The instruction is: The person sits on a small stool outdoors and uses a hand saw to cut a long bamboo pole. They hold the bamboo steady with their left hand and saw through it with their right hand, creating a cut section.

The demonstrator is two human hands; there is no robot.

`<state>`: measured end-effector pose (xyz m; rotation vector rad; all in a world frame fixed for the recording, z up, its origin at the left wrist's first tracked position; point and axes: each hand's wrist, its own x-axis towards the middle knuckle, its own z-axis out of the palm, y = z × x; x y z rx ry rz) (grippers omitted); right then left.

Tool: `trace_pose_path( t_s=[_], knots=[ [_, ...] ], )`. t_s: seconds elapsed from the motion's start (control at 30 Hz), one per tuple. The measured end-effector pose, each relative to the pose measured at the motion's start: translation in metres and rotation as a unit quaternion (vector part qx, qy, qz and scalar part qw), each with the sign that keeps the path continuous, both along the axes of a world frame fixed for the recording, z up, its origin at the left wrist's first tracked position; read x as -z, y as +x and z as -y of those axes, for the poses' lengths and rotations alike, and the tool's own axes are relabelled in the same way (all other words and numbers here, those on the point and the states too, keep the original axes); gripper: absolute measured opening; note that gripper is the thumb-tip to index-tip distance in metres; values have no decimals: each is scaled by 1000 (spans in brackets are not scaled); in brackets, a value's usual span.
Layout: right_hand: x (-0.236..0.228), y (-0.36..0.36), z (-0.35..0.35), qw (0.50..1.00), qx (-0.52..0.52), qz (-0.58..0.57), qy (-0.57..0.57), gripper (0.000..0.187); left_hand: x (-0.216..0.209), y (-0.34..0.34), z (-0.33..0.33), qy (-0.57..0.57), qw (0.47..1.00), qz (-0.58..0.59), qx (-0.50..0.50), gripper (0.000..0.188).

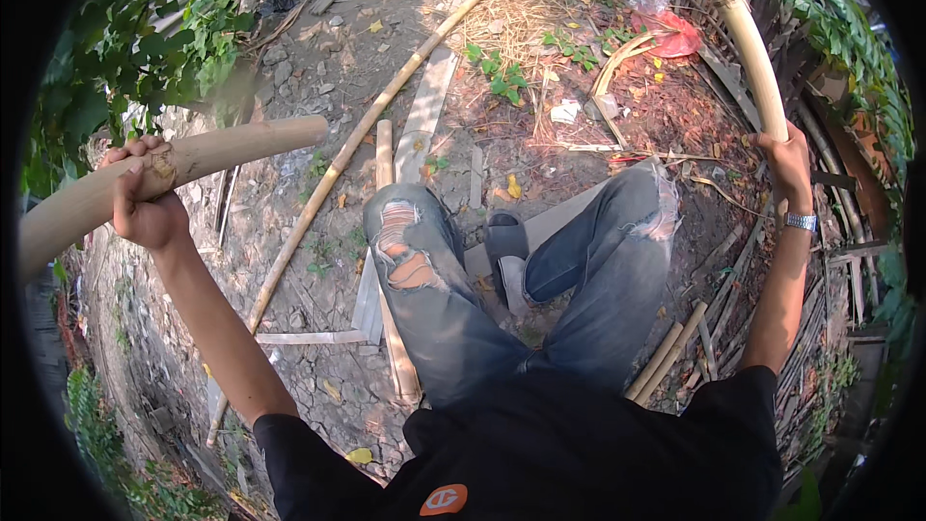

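My left hand (152, 195) is wrapped round a thick pale bamboo pole (241, 141) on the left. Its cut end points toward the middle, and the other end runs out at the left rim. A brownish knot shows beside my fingers. My right hand (791, 166) grips a second bamboo pole (748, 43) at the right, which slants up past the top edge. Both arms are spread wide, one on either side of my bent knees in torn jeans (463, 318). The fingers of my right hand are partly hidden behind that pole.
A long thin bamboo pole (357, 150) lies slantwise on the dirt, near a flat grey board (424, 116) and a shorter pole (384, 154). A red plastic bag (675, 36) lies far right. Leafy plants (96, 87) border the left; sticks and slats (839, 174) the right.
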<state>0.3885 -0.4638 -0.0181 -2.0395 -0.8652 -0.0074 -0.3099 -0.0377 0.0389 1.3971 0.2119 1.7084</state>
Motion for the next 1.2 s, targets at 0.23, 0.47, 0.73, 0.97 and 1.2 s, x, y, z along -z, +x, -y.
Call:
trace_pose_path(
  t_s=[0.23,0.47,0.73,0.97,1.2],
  knots=[
    [224,-38,173,967,169,-170,-87,36,-17,216,54,-44,996,-31,74,31],
    [379,-184,290,877,338,-240,-243,57,-13,312,105,-140,971,-73,179,36],
    [268,-191,178,952,234,-198,19,65,69,399,211,-164,933,-219,234,29],
    [63,-184,52,973,-160,-150,72,95,104,436,344,-125,874,-294,366,68],
    [222,-148,92,980,25,-193,53,66,91,295,238,-42,880,-261,395,62]
  ],
)
